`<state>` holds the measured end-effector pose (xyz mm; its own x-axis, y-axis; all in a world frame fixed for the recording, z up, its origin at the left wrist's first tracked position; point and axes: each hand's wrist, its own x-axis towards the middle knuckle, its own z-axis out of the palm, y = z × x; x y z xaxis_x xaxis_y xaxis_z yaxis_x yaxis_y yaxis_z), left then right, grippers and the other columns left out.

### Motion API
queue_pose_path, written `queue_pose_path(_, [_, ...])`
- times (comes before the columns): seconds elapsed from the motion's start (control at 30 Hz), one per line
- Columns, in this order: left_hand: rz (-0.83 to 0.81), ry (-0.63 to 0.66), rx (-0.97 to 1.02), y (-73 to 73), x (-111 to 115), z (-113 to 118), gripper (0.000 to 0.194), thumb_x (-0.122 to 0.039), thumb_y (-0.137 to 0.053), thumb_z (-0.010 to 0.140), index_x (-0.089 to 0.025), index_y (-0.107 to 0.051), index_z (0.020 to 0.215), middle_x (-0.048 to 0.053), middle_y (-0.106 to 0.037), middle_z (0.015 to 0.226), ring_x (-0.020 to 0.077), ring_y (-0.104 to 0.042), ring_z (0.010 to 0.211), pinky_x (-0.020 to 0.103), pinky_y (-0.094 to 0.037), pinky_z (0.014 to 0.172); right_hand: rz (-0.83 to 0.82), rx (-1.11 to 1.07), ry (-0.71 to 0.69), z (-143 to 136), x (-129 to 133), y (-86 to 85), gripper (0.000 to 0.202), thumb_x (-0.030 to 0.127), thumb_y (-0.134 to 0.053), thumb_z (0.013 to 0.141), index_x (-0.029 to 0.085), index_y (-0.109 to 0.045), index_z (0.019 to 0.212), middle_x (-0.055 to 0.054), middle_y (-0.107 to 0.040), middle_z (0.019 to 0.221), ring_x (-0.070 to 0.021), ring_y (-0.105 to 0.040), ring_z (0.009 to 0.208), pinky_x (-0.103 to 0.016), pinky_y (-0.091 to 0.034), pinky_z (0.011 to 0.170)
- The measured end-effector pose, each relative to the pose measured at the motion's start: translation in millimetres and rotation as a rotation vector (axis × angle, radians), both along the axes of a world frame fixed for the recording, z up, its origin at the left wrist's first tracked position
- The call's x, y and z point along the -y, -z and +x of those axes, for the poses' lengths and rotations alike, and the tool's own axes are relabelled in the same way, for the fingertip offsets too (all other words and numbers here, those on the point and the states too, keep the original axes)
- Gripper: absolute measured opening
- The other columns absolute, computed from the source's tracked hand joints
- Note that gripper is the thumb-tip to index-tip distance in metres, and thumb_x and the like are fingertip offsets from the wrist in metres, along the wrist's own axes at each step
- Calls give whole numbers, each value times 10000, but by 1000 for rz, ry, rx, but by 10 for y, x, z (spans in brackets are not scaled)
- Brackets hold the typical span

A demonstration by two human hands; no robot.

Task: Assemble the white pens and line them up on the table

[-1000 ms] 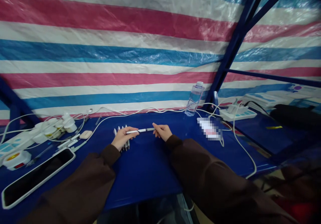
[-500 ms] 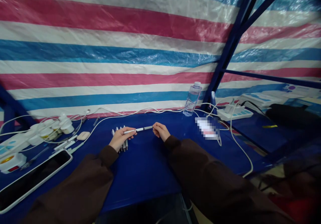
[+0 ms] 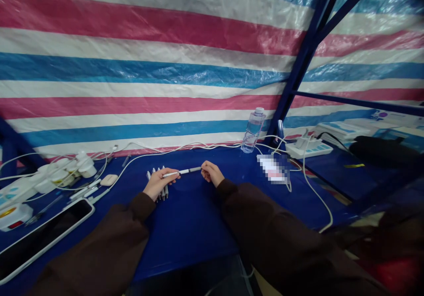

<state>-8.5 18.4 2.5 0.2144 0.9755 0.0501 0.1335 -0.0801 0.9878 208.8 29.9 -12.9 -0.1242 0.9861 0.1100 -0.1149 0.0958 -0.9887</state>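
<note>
A white pen (image 3: 184, 172) with a grey grip end lies level between my two hands, above the blue table (image 3: 185, 234). My left hand (image 3: 159, 183) pinches its left part between thumb and fingers. At the pen's right end, my right hand (image 3: 212, 173) is closed, with the fingertips around the tip. Several similar pens (image 3: 163, 194) lie side by side on the table, partly hidden under my left hand.
A phone (image 3: 49, 238) lies at the left, near power strips with plugs (image 3: 49, 176) and cables. A clear bottle (image 3: 253, 130) stands at the back right, beside a blurred-out packet (image 3: 273, 168). Another power strip (image 3: 308, 148) sits further right. A striped tarp (image 3: 149, 75) hangs behind.
Both hands hold the pen in the same pose as before. Only the camera view has shifted slightly.
</note>
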Motion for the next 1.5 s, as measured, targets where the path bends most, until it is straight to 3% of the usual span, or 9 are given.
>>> queue_pose_path(0.23, [24,12,-30,-6,-3,-8,353,-403,-682,641,-153,-661,890,75,-689,826,160,-606,733,247,-445,631,44,60,-35,-8,16,18,406,502,-492,740,206,-332,513,80,-302,375,-50,-262,323,-206,-188,341])
queue_pose_path(0.4, [29,14,-48,-5,-3,-11,357,-417,-676,645,-157,-657,888,76,-688,835,168,-606,742,250,-447,632,98,148,28,-16,56,-14,522,579,-434,776,209,-275,443,67,-269,347,-49,-274,324,-220,-223,369])
queue_pose_path(0.53, [16,6,-42,-7,4,-3,384,-433,-675,637,-154,-654,900,85,-688,837,177,-608,737,264,-455,636,57,106,15,-8,37,-1,370,513,-483,749,197,-404,574,67,-377,403,-58,-313,334,-199,-219,338])
queue_pose_path(0.7, [22,2,-42,-1,-2,-2,405,-450,-681,625,-146,-657,891,89,-688,830,179,-608,736,266,-455,636,64,44,-51,8,6,31,237,401,-510,713,203,-401,641,84,-401,450,-56,-320,346,-180,-226,335])
queue_pose_path(0.9, [54,37,-89,-24,9,-14,383,-436,-685,629,-156,-658,889,70,-680,792,177,-600,737,260,-439,641,80,87,-56,-2,23,35,409,526,-486,746,206,-350,530,82,-309,374,-53,-266,322,-203,-209,341])
queue_pose_path(1.1, [59,45,-126,-49,21,-4,411,-449,-694,606,-154,-660,890,66,-674,768,190,-600,732,271,-437,644,86,190,24,-24,75,-11,557,637,-426,755,208,-292,426,57,-287,338,-52,-266,322,-221,-201,361])
queue_pose_path(1.33, [42,38,-89,-43,21,1,380,-438,-681,624,-151,-657,872,80,-687,813,181,-603,726,267,-439,636,80,78,-52,-1,57,-15,312,459,-539,717,200,-412,597,74,-392,428,-61,-320,351,-193,-232,344])
queue_pose_path(1.5, [54,48,-94,-22,10,-6,356,-416,-679,639,-160,-651,886,73,-688,809,173,-599,729,257,-433,634,71,61,-89,12,52,-20,339,425,-537,719,197,-389,517,77,-356,376,-56,-294,330,-205,-218,356])
